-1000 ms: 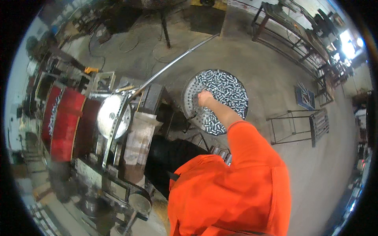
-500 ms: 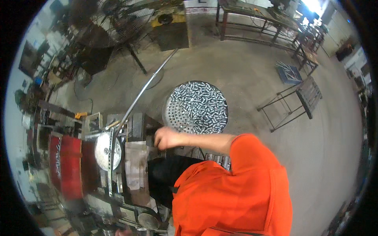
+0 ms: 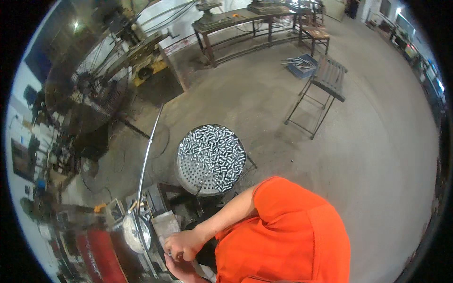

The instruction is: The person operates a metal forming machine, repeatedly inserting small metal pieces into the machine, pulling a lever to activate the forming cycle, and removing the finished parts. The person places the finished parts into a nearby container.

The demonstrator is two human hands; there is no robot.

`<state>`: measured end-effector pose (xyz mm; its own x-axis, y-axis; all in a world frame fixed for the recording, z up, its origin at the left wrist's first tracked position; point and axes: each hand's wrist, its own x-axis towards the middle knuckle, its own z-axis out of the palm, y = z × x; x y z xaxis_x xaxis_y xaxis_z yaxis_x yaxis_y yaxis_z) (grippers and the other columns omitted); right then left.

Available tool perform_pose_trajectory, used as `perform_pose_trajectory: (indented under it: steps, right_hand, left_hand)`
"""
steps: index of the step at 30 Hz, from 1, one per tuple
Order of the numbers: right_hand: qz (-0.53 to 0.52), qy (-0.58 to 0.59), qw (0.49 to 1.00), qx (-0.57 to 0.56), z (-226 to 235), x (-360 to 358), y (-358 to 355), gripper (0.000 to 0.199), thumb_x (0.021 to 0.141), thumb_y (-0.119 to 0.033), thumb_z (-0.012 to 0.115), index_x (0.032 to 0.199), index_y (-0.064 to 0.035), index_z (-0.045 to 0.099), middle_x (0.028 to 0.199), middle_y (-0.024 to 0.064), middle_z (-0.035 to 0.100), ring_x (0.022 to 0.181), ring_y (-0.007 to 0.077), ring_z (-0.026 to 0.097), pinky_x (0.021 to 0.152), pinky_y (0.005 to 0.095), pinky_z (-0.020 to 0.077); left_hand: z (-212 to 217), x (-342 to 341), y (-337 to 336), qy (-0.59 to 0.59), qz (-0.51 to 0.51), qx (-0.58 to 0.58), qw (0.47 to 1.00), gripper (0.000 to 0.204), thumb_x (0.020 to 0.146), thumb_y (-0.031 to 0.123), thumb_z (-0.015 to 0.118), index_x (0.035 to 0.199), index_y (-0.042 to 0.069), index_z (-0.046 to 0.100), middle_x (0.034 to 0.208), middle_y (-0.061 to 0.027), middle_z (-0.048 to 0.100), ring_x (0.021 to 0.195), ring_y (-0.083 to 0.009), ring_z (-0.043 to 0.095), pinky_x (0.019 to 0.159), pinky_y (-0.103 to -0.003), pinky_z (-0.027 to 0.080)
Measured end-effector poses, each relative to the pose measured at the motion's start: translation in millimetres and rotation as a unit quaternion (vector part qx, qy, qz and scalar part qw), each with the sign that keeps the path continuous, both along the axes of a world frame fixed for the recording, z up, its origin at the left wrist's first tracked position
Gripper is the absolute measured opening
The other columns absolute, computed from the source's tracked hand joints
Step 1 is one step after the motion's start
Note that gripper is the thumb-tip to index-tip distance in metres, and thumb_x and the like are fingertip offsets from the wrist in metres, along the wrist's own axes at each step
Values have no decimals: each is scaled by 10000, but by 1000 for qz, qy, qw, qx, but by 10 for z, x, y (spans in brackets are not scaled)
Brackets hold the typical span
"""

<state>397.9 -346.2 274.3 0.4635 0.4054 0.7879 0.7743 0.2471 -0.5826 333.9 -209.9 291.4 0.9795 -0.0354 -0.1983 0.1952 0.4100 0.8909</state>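
Note:
My right hand point(image 3: 183, 243) reaches down and left from the orange sleeve, its fingers curled in a pinch. Just below it my left hand point(image 3: 178, 268) meets it, partly hidden by the lower edge and by the right hand. A tiny shiny bit shows where the fingertips come together, too small to name. Both hands are beside a bench machine with a round silvery disc point(image 3: 137, 234) and a pale flat sheet or plate point(image 3: 166, 223). From the machine a long metal lever point(image 3: 147, 153) rises away from me. Beyond my right forearm stands a round perforated tray point(image 3: 188, 175) holding many short metal cylinders point(image 3: 218, 152).
A red panel point(image 3: 101, 254) is at the lower left. A large floor fan point(image 3: 87, 87) stands at the far left. A slatted stool point(image 3: 329, 78) and a blue bin of rods point(image 3: 302, 66) are at the back right, before a long workbench point(image 3: 245, 23).
My right hand has swung from beside the tray down and back toward me, meeting my left hand, which now shows more at the lower edge. The whole view has shifted and turned.

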Motion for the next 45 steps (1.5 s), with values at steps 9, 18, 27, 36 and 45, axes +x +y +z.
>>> perform_pose_trajectory:
  steps: [9,18,27,36,45]
  right_hand:
    - [-90,70,989,-92,-1,-142,192,150,461,-149,559,458,-23,478,606,164,543,575,351,505,520,433,393]
    - [210,110,925,-297,31,-8,498,219,547,-157,595,734,-75,672,863,115,634,796,301,593,715,385,477]
    - [401,-30,857,-321,229,-293,1405,230,561,-95,593,772,-56,675,875,140,629,806,333,590,707,395,490]
    - [512,-127,767,-366,572,-578,2253,173,561,-102,603,709,-48,676,782,117,636,743,319,606,647,368,493]
    - [184,-371,799,-437,703,-604,3603,184,556,-165,613,687,-58,686,880,186,619,867,350,583,774,382,490]
  left_hand:
    - [-185,25,164,-121,148,260,947,258,888,216,540,915,-39,566,791,-44,574,694,-120,523,598,-261,401]
    - [157,-334,325,35,240,342,908,158,791,77,628,696,-46,605,572,-7,546,488,-60,460,439,-215,337]
    - [-6,-1265,821,75,391,154,904,176,827,147,658,796,-23,626,592,-18,575,480,-61,503,420,-205,393]
    - [199,-1869,1215,56,430,177,883,154,837,129,626,838,-24,640,637,-24,601,529,-79,551,470,-226,449]
    - [370,-4000,1520,233,681,414,557,192,816,20,513,981,-33,597,632,-40,553,519,-98,524,478,-253,424]
